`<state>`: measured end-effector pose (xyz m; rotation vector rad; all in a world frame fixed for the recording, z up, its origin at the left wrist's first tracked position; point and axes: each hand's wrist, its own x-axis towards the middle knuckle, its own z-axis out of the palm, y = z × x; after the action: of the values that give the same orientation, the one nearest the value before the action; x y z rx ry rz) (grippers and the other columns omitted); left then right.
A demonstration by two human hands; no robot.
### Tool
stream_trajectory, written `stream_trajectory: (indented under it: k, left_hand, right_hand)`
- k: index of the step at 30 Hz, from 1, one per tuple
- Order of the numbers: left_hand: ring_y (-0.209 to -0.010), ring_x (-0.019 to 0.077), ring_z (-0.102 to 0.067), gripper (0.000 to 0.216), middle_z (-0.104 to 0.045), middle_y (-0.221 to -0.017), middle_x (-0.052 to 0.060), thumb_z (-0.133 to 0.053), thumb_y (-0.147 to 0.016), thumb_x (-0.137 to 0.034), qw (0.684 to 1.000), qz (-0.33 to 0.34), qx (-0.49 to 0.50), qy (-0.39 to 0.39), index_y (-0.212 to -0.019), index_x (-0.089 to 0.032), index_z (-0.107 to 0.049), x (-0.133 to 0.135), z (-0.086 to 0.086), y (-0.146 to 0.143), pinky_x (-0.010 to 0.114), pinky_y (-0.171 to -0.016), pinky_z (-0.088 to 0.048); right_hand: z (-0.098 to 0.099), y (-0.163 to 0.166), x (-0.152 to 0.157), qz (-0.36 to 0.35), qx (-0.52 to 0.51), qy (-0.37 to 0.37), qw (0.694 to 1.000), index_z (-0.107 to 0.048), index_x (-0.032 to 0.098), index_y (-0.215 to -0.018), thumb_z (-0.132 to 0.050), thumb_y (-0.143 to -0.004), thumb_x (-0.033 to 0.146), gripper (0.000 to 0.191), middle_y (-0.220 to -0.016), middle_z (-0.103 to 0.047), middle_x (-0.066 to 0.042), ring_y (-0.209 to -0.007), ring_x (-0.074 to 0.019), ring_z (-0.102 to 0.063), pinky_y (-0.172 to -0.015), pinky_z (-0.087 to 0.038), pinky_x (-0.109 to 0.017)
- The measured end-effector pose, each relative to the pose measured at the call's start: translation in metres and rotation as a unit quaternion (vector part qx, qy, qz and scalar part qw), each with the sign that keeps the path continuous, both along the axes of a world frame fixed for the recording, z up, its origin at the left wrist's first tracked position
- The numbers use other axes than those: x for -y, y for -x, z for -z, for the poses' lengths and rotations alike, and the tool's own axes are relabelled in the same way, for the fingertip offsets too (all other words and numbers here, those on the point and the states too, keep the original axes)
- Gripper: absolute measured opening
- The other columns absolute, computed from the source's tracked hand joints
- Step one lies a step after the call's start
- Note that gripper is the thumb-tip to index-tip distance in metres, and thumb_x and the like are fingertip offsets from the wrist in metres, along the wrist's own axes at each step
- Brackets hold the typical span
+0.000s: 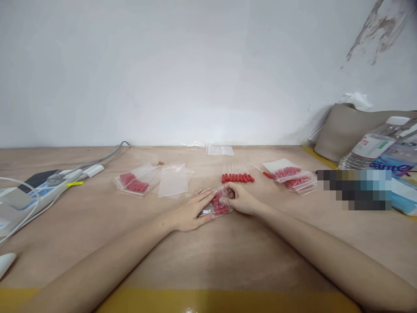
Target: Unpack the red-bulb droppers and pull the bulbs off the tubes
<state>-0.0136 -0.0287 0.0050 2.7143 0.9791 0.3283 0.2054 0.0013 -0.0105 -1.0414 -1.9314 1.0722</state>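
A small clear zip bag with several red-tipped sticks inside lies on the table in front of me. My left hand rests flat across its left part, fingers stretched out, hiding some of it. At the bag's right edge, my right hand pinches the zip strip between thumb and fingers. Just beyond, a row of loose white sticks with red ends is laid side by side. Filled zip bags are piled to the left, and another pile of filled bags sits to the right.
Flat, unfilled bags lie left of centre, with another bag by the wall. One single stick is near the right pile. A power strip with cables is at left. At right stand a water bottle and a grey-brown container.
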Motion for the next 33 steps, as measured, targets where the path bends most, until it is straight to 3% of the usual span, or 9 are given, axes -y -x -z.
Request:
stream_trajectory:
  k: [4,17,23,28,31,33]
  left_hand:
    - [-0.134,0.025,-0.017,0.07,-0.02,-0.145,0.012,-0.039,-0.086,-0.051,1.0,-0.016,0.007,0.006,-0.141,-0.017,-0.013,0.001,0.0,0.001,0.044,-0.109,-0.022]
    - [-0.135,0.0236,-0.014,0.072,-0.016,-0.146,0.012,-0.034,-0.087,-0.054,0.999,-0.03,-0.013,0.016,-0.142,-0.015,-0.009,0.003,-0.002,0.002,0.04,-0.109,-0.021]
    - [-0.135,0.023,-0.012,0.068,-0.013,-0.147,0.01,-0.029,-0.088,-0.053,0.999,-0.038,-0.034,0.017,-0.142,-0.016,-0.008,0.003,-0.003,0.01,0.04,-0.11,-0.019]
    - [-0.135,0.023,-0.011,0.071,-0.012,-0.147,0.01,-0.029,-0.087,-0.056,0.997,-0.045,-0.051,0.022,-0.142,-0.014,-0.01,0.001,-0.003,0.013,0.039,-0.111,-0.017]
    - [-0.136,0.0221,-0.01,0.073,-0.011,-0.147,0.009,-0.028,-0.087,-0.057,0.997,-0.048,-0.058,0.021,-0.142,-0.013,-0.009,0.002,-0.004,0.014,0.038,-0.111,-0.016]
    - [-0.136,0.0221,-0.01,0.073,-0.01,-0.148,0.009,-0.028,-0.087,-0.057,0.997,-0.047,-0.061,0.018,-0.142,-0.013,-0.008,0.002,-0.004,0.014,0.037,-0.111,-0.016]
  right_hand:
    - [0.012,0.004,-0.004,0.061,0.009,-0.06,0.996,-0.058,0.018,-0.088,-0.069,-0.066,0.03,0.027,-0.074,-0.064,-0.003,-0.066,-0.0145,-0.058,-0.06,-0.047,-0.028]
    - [0.003,0.004,0.004,0.035,0.026,-0.041,0.998,-0.054,0.018,-0.08,-0.066,-0.069,0.03,0.021,-0.07,-0.062,0.0,-0.065,-0.013,-0.057,-0.062,-0.044,-0.028]
    - [-0.016,-0.013,-0.003,0.042,-0.018,0.034,0.998,-0.051,0.017,-0.082,-0.064,-0.069,0.038,0.028,-0.059,-0.054,0.005,-0.056,-0.0099,-0.052,-0.056,-0.042,-0.024]
    - [-0.037,-0.049,-0.022,0.079,-0.088,0.074,0.99,-0.055,0.018,-0.082,-0.072,-0.06,0.038,0.034,-0.065,-0.06,0.003,-0.06,-0.0108,-0.058,-0.061,-0.047,-0.026]
    - [-0.054,-0.074,-0.034,0.115,-0.157,0.042,0.98,-0.058,0.019,-0.083,-0.074,-0.059,0.035,0.033,-0.074,-0.065,0.0,-0.071,-0.013,-0.062,-0.069,-0.049,-0.027]
    - [-0.063,-0.085,-0.04,0.154,-0.202,-0.017,0.967,-0.059,0.019,-0.084,-0.071,-0.064,0.034,0.027,-0.082,-0.067,-0.002,-0.078,-0.0136,-0.063,-0.074,-0.049,-0.028]
